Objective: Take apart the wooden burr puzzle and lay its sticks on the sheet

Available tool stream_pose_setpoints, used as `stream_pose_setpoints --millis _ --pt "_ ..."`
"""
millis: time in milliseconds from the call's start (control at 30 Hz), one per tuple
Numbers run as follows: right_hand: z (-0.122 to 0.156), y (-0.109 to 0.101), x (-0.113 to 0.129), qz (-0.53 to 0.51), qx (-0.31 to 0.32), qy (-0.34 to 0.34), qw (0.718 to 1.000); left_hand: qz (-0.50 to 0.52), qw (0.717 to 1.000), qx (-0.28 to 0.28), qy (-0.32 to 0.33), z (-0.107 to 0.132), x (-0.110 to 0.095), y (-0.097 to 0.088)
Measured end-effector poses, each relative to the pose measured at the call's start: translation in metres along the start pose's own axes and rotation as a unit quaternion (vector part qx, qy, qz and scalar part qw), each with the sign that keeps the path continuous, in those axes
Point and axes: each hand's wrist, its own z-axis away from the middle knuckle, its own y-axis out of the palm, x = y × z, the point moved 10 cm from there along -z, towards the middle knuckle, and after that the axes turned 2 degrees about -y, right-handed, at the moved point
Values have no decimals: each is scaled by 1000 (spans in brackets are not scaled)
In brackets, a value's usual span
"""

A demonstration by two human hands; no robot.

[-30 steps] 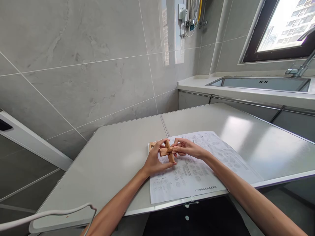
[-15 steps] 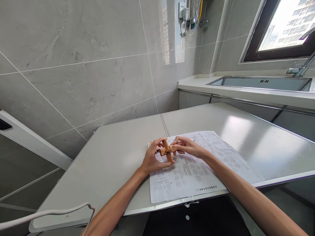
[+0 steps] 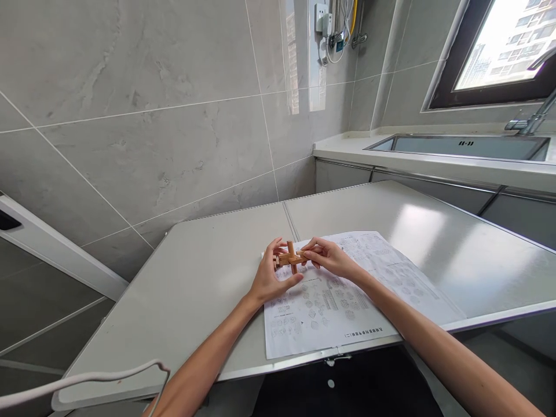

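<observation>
Both forearms reach up from the near edge over the paper sheet (image 3: 347,301) on the grey table (image 3: 208,278). The left hand (image 3: 269,278), fingers curled and thumb out, grips the left end of the wooden cross puzzle (image 3: 290,258). The right hand (image 3: 330,260) pinches its right end. The puzzle sits at the sheet's far left corner.

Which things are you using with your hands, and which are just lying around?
In use: wooden puzzle, gripped by left hand and right hand; sheet of diagrams beneath them; table.
Lying about: sink, tap, white cable, wall plug.
</observation>
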Motion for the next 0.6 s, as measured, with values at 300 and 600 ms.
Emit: stream_pose_setpoints --millis 300,600 --pt "1 1 2 54 -16 -23 998 -56 997 -20 -46 -2 10 -4" --pt "0 1 2 60 -15 -31 998 54 997 -27 -51 -2 12 -2"
